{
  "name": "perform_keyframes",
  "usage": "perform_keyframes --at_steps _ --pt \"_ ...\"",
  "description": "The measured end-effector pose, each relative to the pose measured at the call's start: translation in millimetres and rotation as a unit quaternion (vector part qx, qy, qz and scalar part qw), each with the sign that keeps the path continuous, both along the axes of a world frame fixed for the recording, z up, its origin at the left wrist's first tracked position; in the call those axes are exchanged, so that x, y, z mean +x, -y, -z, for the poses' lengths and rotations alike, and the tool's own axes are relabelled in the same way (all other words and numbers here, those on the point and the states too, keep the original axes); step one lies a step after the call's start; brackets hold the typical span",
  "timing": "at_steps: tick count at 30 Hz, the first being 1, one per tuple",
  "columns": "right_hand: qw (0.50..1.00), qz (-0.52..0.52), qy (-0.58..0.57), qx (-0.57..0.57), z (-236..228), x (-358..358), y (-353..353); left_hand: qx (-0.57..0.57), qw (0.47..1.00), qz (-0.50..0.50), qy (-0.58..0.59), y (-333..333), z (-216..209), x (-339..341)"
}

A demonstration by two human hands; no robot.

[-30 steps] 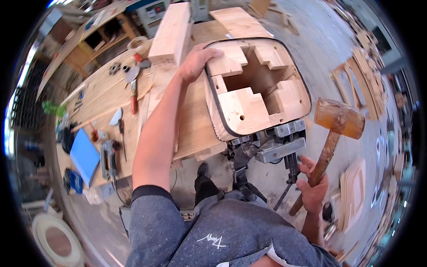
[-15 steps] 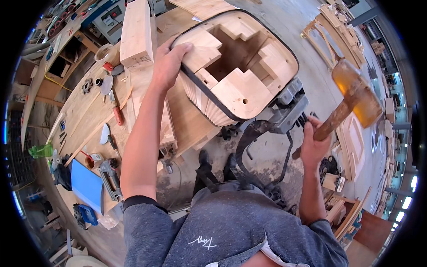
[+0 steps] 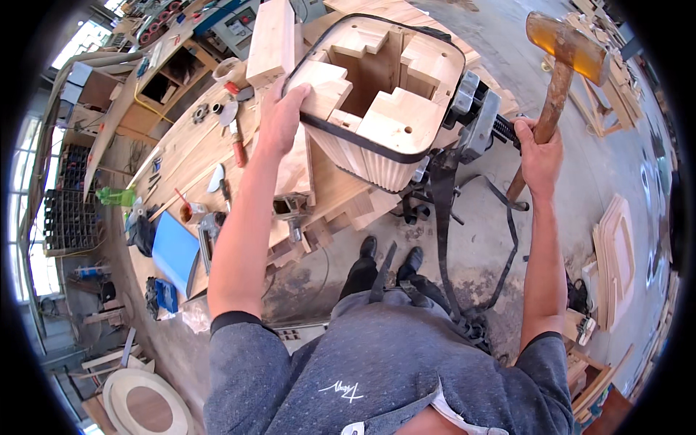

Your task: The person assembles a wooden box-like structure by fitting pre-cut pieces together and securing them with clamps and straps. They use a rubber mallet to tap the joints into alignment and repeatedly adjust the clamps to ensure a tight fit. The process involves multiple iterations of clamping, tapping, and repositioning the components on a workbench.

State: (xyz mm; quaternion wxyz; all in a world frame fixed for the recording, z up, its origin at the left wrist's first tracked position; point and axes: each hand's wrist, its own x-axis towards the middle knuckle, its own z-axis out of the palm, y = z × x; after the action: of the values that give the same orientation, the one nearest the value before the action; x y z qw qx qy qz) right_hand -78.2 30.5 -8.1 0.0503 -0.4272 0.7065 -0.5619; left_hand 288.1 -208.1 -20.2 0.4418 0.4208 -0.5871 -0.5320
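Wood frame [image 3: 377, 94], rounded, stepped blocks inside, black strap round its rim; stands on the bench [image 3: 188, 167], under the left hand [image 3: 279, 119]'s fingers, which lie flat on its corner. Mallet [image 3: 569, 47] higher than half a second ago. Right hand [image 3: 540, 156] fisted on its handle.

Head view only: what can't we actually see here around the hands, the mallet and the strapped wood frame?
- Left hand: palm and fingertips hidden behind its own back against the wood frame.
- Right hand: the part of the mallet handle inside its fist.
- Frame's underside and how it sits on the workbench: blocked by its own body and the strap.
- Small tools on the bench: too small to tell.
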Motion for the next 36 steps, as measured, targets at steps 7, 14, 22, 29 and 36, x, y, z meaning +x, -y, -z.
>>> perform_keyframes --at_steps 7,14,22,29,36 --pt "0.995 0.032 -0.02 -0.089 -37.4 54.4 -55.6 -0.438 0.833 0.155 0.302 18.6 -28.2 16.4" --pt "0.951 -0.074 0.231 -0.19 -24.1 198.2 -135.9 -0.482 0.75 0.276 0.359 33.9 -33.9 6.2" --pt "0.875 0.038 0.473 -0.094 21.7 301.2 -106.8 -0.546 0.656 0.302 0.425 30.0 -43.6 15.4" --pt "0.874 0.104 0.474 -0.02 22.0 324.7 -63.0 -0.51 0.67 0.345 0.414 30.6 -50.1 11.0" --pt "0.86 0.229 0.428 -0.156 -15.8 283.7 -124.1 -0.499 0.674 0.341 0.425 20.9 -59.8 18.8"
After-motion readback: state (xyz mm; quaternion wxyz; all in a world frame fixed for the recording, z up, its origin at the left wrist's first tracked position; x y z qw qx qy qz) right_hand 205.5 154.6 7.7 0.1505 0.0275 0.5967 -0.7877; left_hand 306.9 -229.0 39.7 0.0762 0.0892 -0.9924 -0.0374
